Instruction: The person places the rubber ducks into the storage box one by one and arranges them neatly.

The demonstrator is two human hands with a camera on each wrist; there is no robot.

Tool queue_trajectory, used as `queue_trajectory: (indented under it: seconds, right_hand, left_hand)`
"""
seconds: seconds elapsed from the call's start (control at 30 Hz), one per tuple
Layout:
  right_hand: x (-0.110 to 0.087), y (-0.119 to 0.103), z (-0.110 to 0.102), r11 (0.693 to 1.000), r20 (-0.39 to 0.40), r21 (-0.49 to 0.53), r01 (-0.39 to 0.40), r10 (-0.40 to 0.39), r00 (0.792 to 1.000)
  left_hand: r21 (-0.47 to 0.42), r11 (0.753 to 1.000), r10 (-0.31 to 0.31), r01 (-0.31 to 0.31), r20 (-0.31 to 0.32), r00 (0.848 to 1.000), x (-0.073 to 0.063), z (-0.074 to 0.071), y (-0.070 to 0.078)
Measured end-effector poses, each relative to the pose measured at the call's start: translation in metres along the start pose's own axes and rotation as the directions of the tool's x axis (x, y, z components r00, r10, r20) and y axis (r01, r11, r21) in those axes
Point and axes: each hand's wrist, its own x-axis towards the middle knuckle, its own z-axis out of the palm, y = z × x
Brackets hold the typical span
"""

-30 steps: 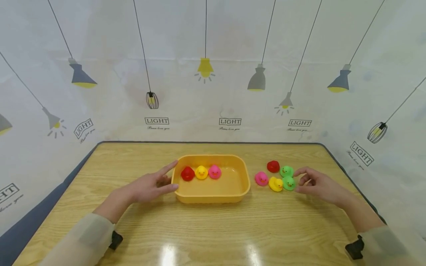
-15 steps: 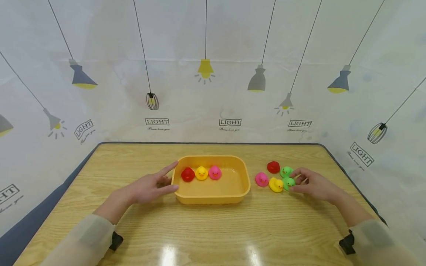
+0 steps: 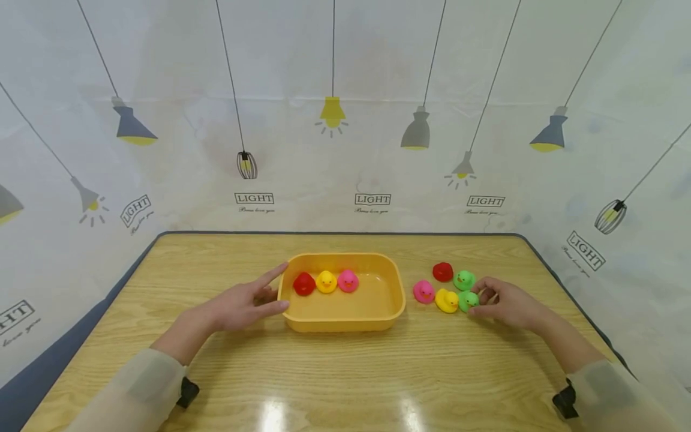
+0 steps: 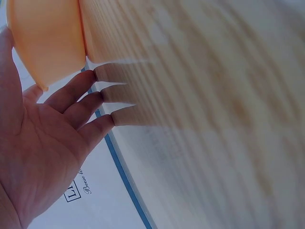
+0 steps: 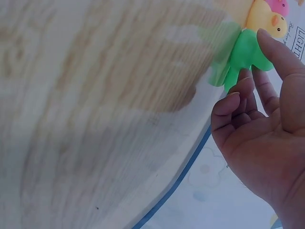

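Note:
In the head view my left hand (image 3: 245, 305) spreads its fingers at the left end of a yellow plastic tub (image 3: 340, 324), index finger and thumb touching the rim. Its other fingertips rest on the table in the left wrist view. Inside the tub sit a red duck (image 3: 304, 284), a yellow duck (image 3: 326, 282) and a pink duck (image 3: 348, 281). My right hand (image 3: 510, 303) pinches the nearer green rubber duck (image 3: 467, 301) between thumb and fingers; in the right wrist view this green duck (image 5: 247, 50) is partly behind the thumb.
Around the right hand lie another green duck (image 3: 463, 280), a yellow duck (image 3: 446, 300), a pink duck (image 3: 423, 291) and a red duck (image 3: 442, 272). The wooden table (image 3: 345, 378) ends at a printed backdrop (image 3: 302, 120) behind and at the sides.
My right hand has moved left onto the nearer green duck, its thumb and fingers now at the duck's sides. The left hand and tub have stayed put.

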Motion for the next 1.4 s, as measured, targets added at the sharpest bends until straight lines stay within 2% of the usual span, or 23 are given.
queue_trajectory:
  seconds: [0.33,0.57,0.7,1.03,1.23,1.4]
  right_hand:
    - [-0.005,-0.004,0.002,1.0,-0.019,-0.008,-0.001,0.0,1.0]
    - [-0.008,-0.002,-0.001,0.997,-0.127,-0.079,0.019,-0.029,0.991]
    - [-0.009,-0.006,-0.005,0.996,-0.178,-0.077,0.038,-0.051,0.983]
    - [-0.006,-0.035,-0.006,0.992,-0.214,-0.059,0.11,-0.12,0.969]
    - [0.005,-0.053,0.001,0.984,-0.215,-0.038,0.173,-0.177,0.96]
    - [0.017,-0.07,0.007,0.984,-0.204,-0.023,0.177,-0.178,0.963]
  left_hand:
    - [-0.004,1.0,0.011,-0.011,0.005,1.0,-0.001,0.0,0.001]
    - [-0.002,1.0,0.02,-0.02,0.005,1.0,-0.001,-0.001,0.001]
    - [-0.004,1.0,0.018,-0.018,0.005,1.0,0.0,0.0,0.001]
    - [-0.005,1.0,-0.002,0.002,0.002,1.0,0.001,0.002,-0.002]
    - [-0.006,1.0,-0.002,0.002,0.002,1.0,0.001,0.002,-0.003]
    - [-0.003,1.0,-0.002,0.002,0.0,1.0,0.001,0.001,-0.002]
